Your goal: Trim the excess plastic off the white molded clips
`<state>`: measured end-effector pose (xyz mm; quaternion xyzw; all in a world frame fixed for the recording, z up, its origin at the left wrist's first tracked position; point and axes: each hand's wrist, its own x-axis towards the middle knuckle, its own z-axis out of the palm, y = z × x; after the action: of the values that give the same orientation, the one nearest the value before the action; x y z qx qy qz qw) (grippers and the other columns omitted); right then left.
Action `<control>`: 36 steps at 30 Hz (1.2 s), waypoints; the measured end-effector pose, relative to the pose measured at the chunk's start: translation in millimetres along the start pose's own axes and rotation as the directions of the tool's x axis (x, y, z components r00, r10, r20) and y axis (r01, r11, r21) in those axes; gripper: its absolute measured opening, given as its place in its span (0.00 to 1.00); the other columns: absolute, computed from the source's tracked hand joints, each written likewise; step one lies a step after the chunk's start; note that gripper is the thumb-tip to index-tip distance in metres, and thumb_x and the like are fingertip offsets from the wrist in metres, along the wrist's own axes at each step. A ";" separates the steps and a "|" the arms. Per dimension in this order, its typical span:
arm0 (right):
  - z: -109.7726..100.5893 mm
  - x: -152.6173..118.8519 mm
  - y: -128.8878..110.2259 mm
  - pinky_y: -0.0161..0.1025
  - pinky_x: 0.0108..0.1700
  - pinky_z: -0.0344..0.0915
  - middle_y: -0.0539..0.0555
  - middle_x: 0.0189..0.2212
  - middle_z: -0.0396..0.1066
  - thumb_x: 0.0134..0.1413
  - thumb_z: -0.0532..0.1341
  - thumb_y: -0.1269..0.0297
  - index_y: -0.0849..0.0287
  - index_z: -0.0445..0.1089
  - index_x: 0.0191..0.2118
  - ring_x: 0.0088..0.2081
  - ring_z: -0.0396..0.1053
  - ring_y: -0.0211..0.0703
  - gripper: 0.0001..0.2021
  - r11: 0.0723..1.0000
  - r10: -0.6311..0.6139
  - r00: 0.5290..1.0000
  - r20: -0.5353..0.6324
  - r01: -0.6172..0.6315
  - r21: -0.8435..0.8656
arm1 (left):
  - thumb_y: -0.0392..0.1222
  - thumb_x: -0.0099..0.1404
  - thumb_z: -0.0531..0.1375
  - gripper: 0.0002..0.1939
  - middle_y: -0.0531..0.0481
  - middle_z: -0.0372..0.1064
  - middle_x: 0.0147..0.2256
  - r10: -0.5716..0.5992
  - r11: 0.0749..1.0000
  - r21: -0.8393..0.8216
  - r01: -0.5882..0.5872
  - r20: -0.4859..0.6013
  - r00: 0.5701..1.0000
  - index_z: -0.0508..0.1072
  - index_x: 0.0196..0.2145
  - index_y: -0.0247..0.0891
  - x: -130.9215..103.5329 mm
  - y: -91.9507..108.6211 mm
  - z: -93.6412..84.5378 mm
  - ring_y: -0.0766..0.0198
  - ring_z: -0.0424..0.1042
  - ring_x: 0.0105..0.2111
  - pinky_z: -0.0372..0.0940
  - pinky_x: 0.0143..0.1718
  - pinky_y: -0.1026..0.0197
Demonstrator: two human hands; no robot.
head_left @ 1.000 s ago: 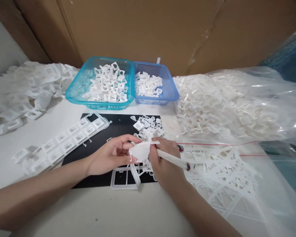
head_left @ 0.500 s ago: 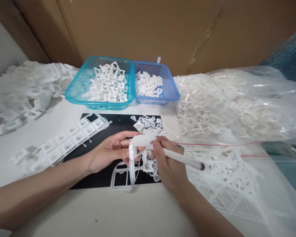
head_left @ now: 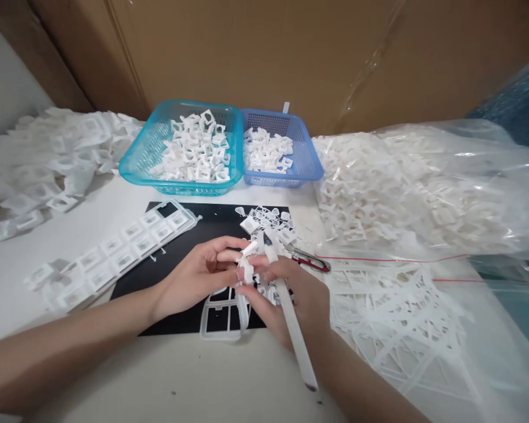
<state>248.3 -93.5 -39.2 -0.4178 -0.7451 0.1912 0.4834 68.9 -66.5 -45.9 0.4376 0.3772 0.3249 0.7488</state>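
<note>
Over a black mat (head_left: 176, 264), my left hand (head_left: 203, 269) pinches a small white plastic part (head_left: 247, 271). The fingertips of my right hand (head_left: 297, 294) touch the same part from the right. A long white-handled tool (head_left: 293, 329) lies across my right hand, its dark tip pointing up and away and its handle end pointing toward me. Below my fingers, a thin white frame (head_left: 223, 335) overlaps the mat's near edge. Small white scraps (head_left: 271, 220) are heaped behind my hands. My fingers partly hide the held part.
A teal basket (head_left: 180, 187) and a blue basket (head_left: 308, 167) hold white parts. A white tray (head_left: 123, 252) lies left. Bagged white parts (head_left: 365, 194) and white lattice scraps (head_left: 405, 323) are at right. A red cutter (head_left: 311, 260) sits beside my right hand.
The white-handled tool has swung from pointing right to pointing toward me at its handle end. My right fingers have moved onto the small part, and the red cutter has come into fuller view.
</note>
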 end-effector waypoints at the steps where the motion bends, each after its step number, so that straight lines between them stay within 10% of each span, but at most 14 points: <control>1: 1.5 -0.4 0.2 0.36 0.35 0.73 0.51 0.35 0.79 0.51 0.66 0.71 0.52 0.62 0.32 0.34 0.78 0.42 0.11 1.000 0.010 1.000 -0.018 -0.011 -0.020 | 0.39 0.63 0.64 0.15 0.52 0.77 0.34 0.010 1.000 0.006 -0.010 -0.005 1.000 0.68 0.47 0.39 -0.7 -0.4 0.2 0.68 0.74 0.34 0.67 0.37 0.67; 10: -6.6 2.4 -3.6 0.35 0.35 0.75 0.51 0.36 0.79 0.48 0.65 0.75 0.53 0.59 0.32 0.31 0.78 0.39 0.14 0.967 0.207 0.970 -0.128 -0.183 0.176 | 0.38 0.59 0.65 0.09 0.55 0.71 0.32 0.036 0.995 -0.082 -0.056 -0.232 0.972 0.66 0.32 0.37 4.0 -1.3 -4.3 0.67 0.74 0.31 0.71 0.32 0.66; 22: -7.3 -2.9 -5.0 0.36 0.36 0.75 0.53 0.35 0.79 0.49 0.60 0.83 0.55 0.63 0.35 0.35 0.77 0.39 0.14 0.958 -0.273 0.961 0.040 0.268 0.105 | 0.43 0.61 0.65 0.11 0.56 0.71 0.27 -0.017 0.998 -0.060 -0.002 -0.317 0.948 0.67 0.35 0.38 3.6 1.3 -0.9 0.69 0.71 0.27 0.66 0.28 0.69; 30: -17.5 9.9 16.9 0.36 0.34 0.76 0.51 0.34 0.78 0.47 0.66 0.75 0.53 0.60 0.34 0.38 0.78 0.43 0.15 0.974 0.195 0.917 -0.349 -0.138 0.182 | 0.42 0.60 0.66 0.09 0.54 0.73 0.31 0.003 0.989 -0.136 -0.052 -0.340 0.940 0.73 0.36 0.38 6.6 -3.3 -5.1 0.67 0.71 0.33 0.66 0.38 0.66; 36: -21.6 15.5 26.0 0.39 0.33 0.74 0.55 0.43 0.77 0.50 0.66 0.64 0.54 0.63 0.35 0.33 0.77 0.42 0.10 0.878 0.478 0.868 -0.135 -0.472 0.078 | 0.40 0.60 0.66 0.08 0.52 0.76 0.35 0.037 0.988 -0.131 -0.078 -0.285 0.958 0.77 0.38 0.38 4.6 -4.6 -6.1 0.63 0.73 0.37 0.67 0.43 0.62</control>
<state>275.8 -68.5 -38.5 -0.5909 -0.5767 0.2878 0.4852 66.8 -62.1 -53.5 0.3436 0.4431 0.4313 0.7067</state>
